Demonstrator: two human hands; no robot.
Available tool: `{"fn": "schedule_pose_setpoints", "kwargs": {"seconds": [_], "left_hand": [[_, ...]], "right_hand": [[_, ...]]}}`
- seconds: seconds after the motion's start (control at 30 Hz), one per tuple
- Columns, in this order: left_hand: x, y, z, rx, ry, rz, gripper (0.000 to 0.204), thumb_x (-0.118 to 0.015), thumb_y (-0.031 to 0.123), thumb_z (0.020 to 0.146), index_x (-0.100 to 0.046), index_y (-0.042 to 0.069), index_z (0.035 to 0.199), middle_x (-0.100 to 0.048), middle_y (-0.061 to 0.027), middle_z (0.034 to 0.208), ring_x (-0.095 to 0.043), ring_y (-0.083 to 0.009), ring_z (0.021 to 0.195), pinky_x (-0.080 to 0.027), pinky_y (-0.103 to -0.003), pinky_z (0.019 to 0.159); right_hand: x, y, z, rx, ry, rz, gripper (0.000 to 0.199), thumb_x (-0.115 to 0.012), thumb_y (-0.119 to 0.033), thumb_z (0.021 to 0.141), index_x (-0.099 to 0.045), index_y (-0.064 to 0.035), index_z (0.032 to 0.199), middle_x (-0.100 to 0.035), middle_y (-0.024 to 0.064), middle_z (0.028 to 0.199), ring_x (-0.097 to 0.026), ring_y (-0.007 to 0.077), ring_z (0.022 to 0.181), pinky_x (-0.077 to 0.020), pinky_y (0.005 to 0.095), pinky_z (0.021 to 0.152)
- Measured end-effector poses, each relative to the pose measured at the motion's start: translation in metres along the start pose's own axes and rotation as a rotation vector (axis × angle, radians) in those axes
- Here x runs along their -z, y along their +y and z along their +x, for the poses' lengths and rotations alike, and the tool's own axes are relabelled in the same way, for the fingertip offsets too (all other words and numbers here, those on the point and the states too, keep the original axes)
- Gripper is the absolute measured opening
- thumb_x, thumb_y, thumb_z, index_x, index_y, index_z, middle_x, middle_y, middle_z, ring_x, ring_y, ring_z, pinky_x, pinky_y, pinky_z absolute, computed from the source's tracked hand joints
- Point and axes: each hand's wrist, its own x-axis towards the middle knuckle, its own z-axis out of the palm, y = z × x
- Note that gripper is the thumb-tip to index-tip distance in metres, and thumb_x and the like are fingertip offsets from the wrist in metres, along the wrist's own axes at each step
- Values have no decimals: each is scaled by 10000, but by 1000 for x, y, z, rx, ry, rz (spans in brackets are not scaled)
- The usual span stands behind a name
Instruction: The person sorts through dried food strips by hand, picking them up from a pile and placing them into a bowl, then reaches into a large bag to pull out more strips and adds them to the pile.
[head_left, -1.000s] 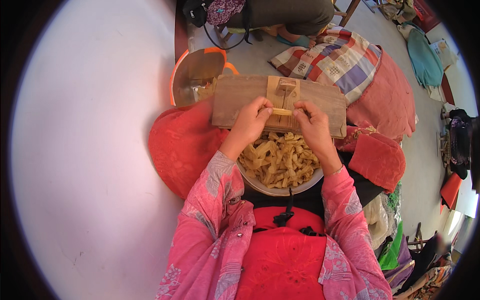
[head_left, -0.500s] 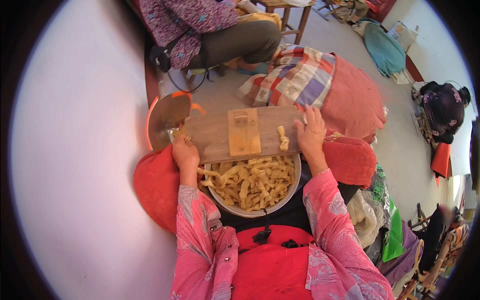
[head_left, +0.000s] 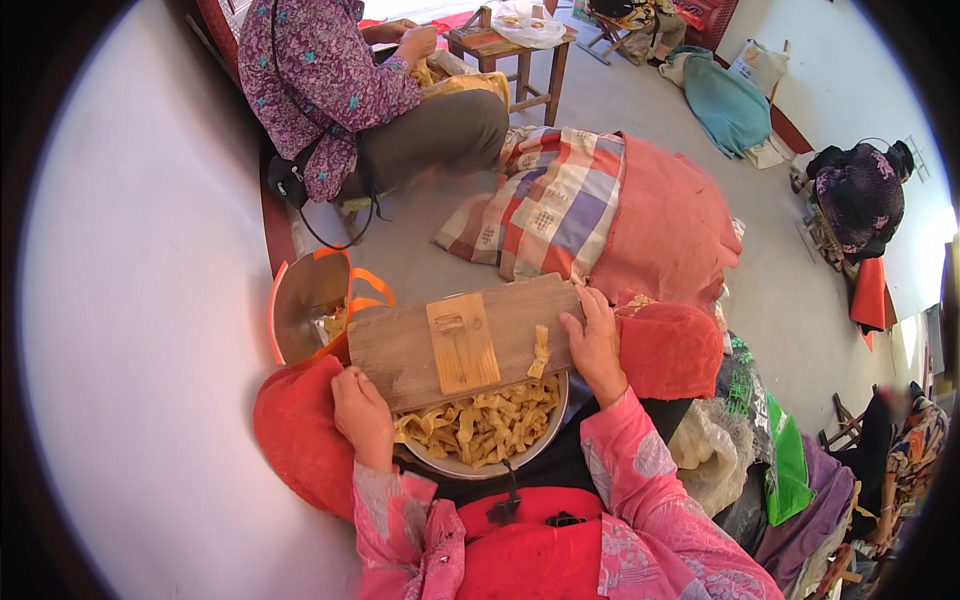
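Observation:
A brown wooden board lies across my lap over the far part of a round metal basin. Fixed to its middle is a paler wooden block with a slot in it. Near the board's right end rests one knotted tan strip. Many similar tan strips fill the basin. My left hand is closed at the board's near left corner, its fingertips partly hidden. My right hand grips the right end, thumb on the near side and fingers over the edge.
An orange-rimmed bag stands open by the wall at left. Ahead sit a checked and red cloth bundle and a person handling tan material beside a wooden stool. Bags and a green sheet lie at right.
The view has shifted, so the room appears higher at right and the board lower. My left hand has slid to the board's near corner and its fingers are more curled.

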Motion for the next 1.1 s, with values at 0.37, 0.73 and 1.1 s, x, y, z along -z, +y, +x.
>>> {"fn": "schedule_pose_setpoints", "kwargs": {"seconds": [0.37, 0.73, 1.1], "left_hand": [[54, 136, -50, 362, -674, -1090, 101, -414, -18, 959, -504, 12, 995, -541, -9, 851, -481, -61, 742, -422, -215, 651], [69, 167, -51, 206, -599, -1308, 250, -492, 94, 996, -494, 9, 1231, -551, -7, 804, -536, -52, 687, -452, -208, 608], [181, 153, 18, -336, -531, -459, 185, -595, 175, 934, -647, -1, 959, -583, -84, 659, -594, -231, 598, -462, -318, 575]], "right_hand": [[34, -137, -57, 352, -341, 206, 284, -695, -171, 836, -623, -13, 1061, -647, 107, 810, -622, 305, 708, -471, 390, 608], [63, -155, -41, 57, -247, 573, 140, -620, -171, 919, -646, -40, 961, -643, 128, 747, -633, 292, 632, -488, 341, 558], [131, -146, 18, 99, -218, 401, 164, -666, -142, 901, -637, 2, 826, -563, 78, 641, -508, 103, 586, -424, 274, 537]]}}
